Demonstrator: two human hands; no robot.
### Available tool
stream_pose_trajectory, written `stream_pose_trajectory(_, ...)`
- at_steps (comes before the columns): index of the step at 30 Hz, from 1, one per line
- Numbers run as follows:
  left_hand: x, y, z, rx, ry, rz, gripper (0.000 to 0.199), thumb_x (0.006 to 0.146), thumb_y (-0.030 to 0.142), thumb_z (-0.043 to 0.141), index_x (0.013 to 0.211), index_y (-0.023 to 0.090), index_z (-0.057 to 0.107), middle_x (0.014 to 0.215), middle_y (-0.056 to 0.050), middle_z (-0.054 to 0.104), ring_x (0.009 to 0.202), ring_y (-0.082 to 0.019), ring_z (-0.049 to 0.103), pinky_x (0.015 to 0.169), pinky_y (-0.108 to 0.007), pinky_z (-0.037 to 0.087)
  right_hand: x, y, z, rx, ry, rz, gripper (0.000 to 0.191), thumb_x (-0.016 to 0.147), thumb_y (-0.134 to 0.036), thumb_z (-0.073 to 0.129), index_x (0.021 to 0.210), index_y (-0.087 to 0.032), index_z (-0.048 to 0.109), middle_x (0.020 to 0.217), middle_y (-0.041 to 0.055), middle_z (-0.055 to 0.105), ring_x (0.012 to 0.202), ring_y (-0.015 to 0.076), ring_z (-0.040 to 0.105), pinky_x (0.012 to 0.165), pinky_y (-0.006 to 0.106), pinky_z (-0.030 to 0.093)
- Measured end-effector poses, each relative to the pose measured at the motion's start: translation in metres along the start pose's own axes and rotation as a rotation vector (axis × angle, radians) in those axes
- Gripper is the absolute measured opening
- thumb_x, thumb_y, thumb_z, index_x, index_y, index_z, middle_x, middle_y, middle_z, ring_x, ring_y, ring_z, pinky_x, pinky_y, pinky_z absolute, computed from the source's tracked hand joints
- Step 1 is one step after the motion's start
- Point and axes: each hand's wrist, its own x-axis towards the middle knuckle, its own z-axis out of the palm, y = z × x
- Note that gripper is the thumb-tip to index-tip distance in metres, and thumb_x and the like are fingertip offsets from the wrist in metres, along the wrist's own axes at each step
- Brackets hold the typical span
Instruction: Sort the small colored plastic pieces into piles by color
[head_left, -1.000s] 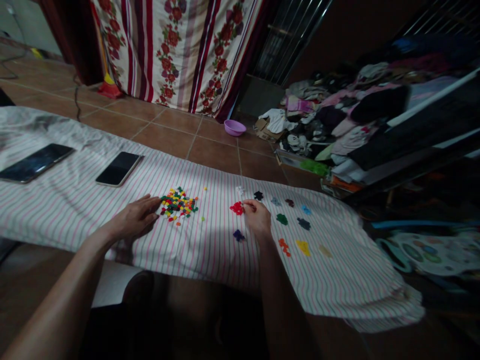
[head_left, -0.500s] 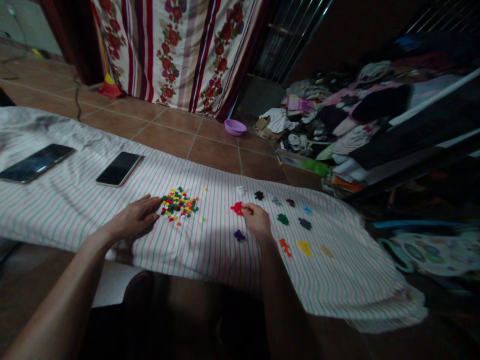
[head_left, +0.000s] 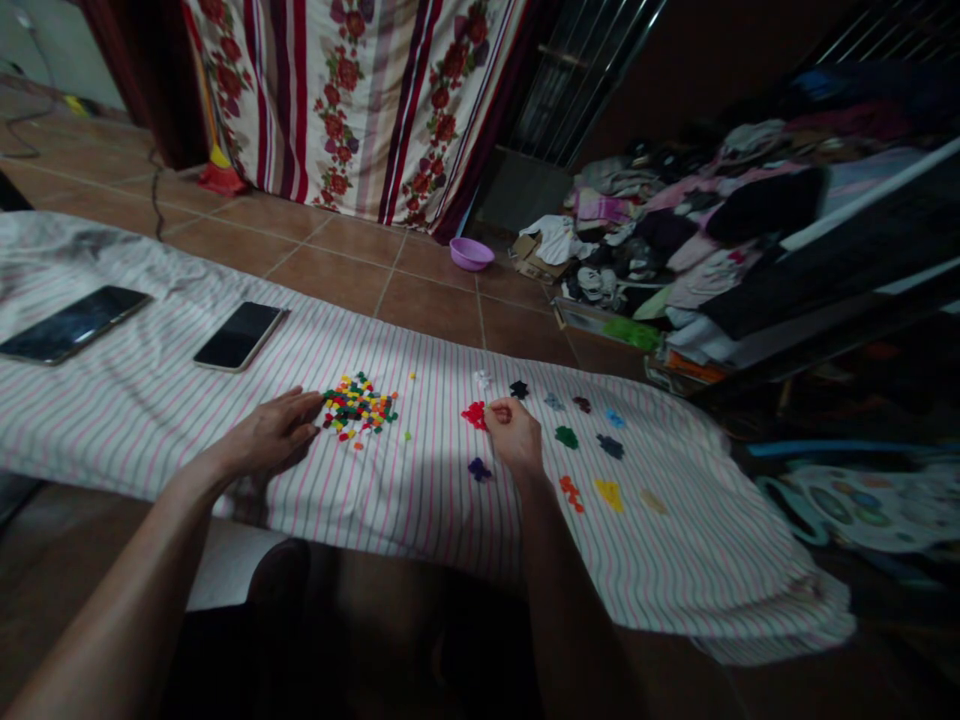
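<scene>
My left hand rests palm down on the striped cloth, fingers stretched out. Its fingertips touch the left edge of a mixed pile of small coloured pieces. At the right side of a small red pile, my right hand has thumb and fingers pinched together; anything between them is too small to make out. Around that hand lie small one-colour piles: white, black, dark purple, green, dark grey, orange, yellow and beige.
Two phone-like devices, a larger one and a smaller one, lie on the striped cloth at left. Further piles are grey, brown and light blue. A purple basin stands on the tiled floor beyond.
My right hand's fingers have shifted slightly at the red pile and stay pinched. The left hand has hardly moved.
</scene>
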Motion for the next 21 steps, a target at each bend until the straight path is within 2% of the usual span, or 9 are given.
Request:
stream_pose_trajectory(6,0.002,-0.007,0.005,-0.036,0.041,0.048,0.049,0.086,0.038,0.043,0.128,0.024,0.063,0.135,-0.008,0.065,0.133,-0.031,0.053,0.109,-0.049,0.047,-0.009,-0.018,0.012,0.008,-0.053,-0.208,0.020,0.078,-0.023,0.053,0.090,-0.021,0.069,0.080,0.0037,0.067,0.070,0.0162,0.060,0.072,0.029,0.050)
stream_pose_trajectory(13,0.002,-0.005,0.005,-0.030,0.074,0.065,0.044,0.086,0.034,0.043,0.124,0.025,0.064,0.129,-0.006,0.068,0.128,-0.029,0.057,0.108,-0.046,0.048,-0.026,-0.038,0.037,0.040,-0.322,-0.401,0.011,0.082,-0.022,0.056,0.082,-0.020,0.067,0.076,0.0021,0.062,0.069,0.0148,0.058,0.069,0.026,0.046)
stream_pose_trajectory(18,0.002,-0.001,0.000,-0.027,0.052,0.076,0.041,0.088,0.036,0.041,0.120,0.025,0.063,0.126,-0.005,0.069,0.124,-0.025,0.060,0.107,-0.042,0.048,-0.031,-0.041,0.045,0.021,-0.366,-0.451,0.007,0.081,-0.019,0.057,0.078,-0.020,0.064,0.072,0.0005,0.059,0.068,0.0137,0.055,0.068,0.025,0.044)
stream_pose_trajectory(21,0.002,-0.004,0.002,-0.003,0.073,0.030,0.044,0.089,0.038,0.039,0.122,0.021,0.062,0.132,-0.010,0.065,0.127,-0.027,0.058,0.107,-0.043,0.048,-0.032,-0.041,0.046,0.017,-0.371,-0.445,0.007,0.081,-0.017,0.057,0.076,-0.020,0.062,0.070,-0.0001,0.058,0.066,0.0134,0.053,0.066,0.024,0.042)
